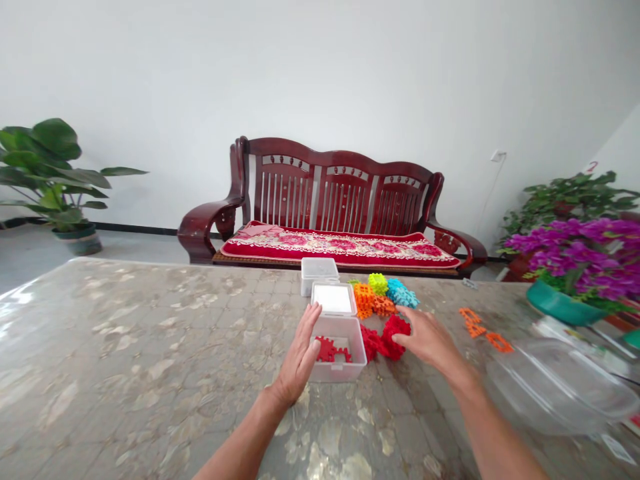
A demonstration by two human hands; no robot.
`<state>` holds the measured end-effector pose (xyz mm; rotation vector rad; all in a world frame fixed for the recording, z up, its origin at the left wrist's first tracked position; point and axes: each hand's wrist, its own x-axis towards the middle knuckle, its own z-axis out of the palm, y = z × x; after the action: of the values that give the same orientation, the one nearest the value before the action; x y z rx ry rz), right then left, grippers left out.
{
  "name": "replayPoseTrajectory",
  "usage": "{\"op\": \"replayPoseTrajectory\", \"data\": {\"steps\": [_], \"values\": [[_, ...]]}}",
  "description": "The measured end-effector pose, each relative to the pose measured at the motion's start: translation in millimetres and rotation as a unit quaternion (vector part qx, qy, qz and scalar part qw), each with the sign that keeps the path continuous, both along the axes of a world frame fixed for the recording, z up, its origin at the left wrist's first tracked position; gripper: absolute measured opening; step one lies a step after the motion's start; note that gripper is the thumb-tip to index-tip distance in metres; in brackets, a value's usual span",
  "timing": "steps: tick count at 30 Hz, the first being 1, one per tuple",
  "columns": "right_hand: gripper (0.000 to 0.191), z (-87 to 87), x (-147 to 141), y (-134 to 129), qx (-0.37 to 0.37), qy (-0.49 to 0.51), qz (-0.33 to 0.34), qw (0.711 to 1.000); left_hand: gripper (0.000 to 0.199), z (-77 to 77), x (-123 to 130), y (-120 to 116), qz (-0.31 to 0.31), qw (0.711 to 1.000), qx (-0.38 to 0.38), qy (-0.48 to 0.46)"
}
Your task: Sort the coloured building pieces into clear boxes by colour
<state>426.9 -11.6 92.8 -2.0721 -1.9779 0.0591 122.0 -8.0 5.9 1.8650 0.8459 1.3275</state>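
Observation:
My left hand (301,353), fingers stretched out and holding nothing, is at the left wall of a clear plastic box (335,375). Inside the box lie a few flat red interlocking pieces (327,349). The box's lid (335,299) is swung up behind it, with a white panel on it. Right of the box, my right hand (429,339) has its thumb and forefinger around a red cube of interlocking pieces (395,331); its other fingers are mostly hidden. Between this cube and the box sit more red joined pieces (371,342).
Behind stand a closed plastic box (320,268) and orange (364,300), yellow-green (377,284) and blue (401,293) block shapes. Loose orange pieces (471,323), a clear container (565,387) and a flower pot (563,303) are to the right. A wooden bench (345,163) stands beyond the table.

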Motion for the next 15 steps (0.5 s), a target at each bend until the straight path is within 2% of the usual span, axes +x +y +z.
{"op": "replayPoseTrajectory", "data": {"steps": [5, 10, 12, 15], "values": [[0.062, -2.9, -3, -2, -0.013, 0.003, -0.001, 1.0, 0.057, 0.0, 0, 0, -0.001, 1.0, 0.0, -0.003], [0.062, 8.2, -9, -5, 0.021, 0.027, -0.008, 0.999, 0.058, 1.1, -1, -1, -0.002, 1.0, -0.002, 0.001], [0.062, 15.3, -21, -7, 0.028, 0.065, 0.015, 0.997, 0.058, 1.3, -1, -1, -0.003, 1.0, -0.003, 0.003], [0.065, 24.8, -52, -9, 0.013, 0.127, 0.104, 0.986, 0.058, 1.1, -1, -1, 0.0, 1.0, -0.006, 0.003]]}}
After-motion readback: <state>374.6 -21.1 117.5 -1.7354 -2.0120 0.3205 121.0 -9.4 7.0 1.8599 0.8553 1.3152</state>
